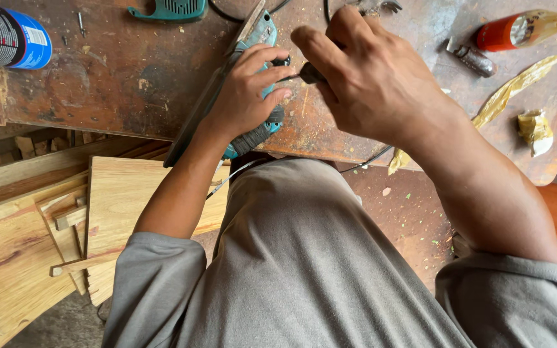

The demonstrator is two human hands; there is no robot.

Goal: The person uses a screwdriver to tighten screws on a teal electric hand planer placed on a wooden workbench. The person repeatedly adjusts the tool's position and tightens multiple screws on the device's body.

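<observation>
The teal power tool (253, 84) at the near edge of the worn workbench (130, 71) is held down by the left hand (246, 96), fingers curled on it, while a small screwdriver (304, 74) is gripped by the right hand (369, 77), so a screw seems to be being turned, and steady, straight pressing is probably needed next.

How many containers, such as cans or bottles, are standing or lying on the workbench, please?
2: a blue-labelled can at the far left corner, and an orange bottle lying at the far right. Others may be hidden beyond the frame.

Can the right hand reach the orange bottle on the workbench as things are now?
Probably yes: the bottle lies on the bench with open surface between it and the right hand, though that hand holds a dark-handled tool.
</observation>
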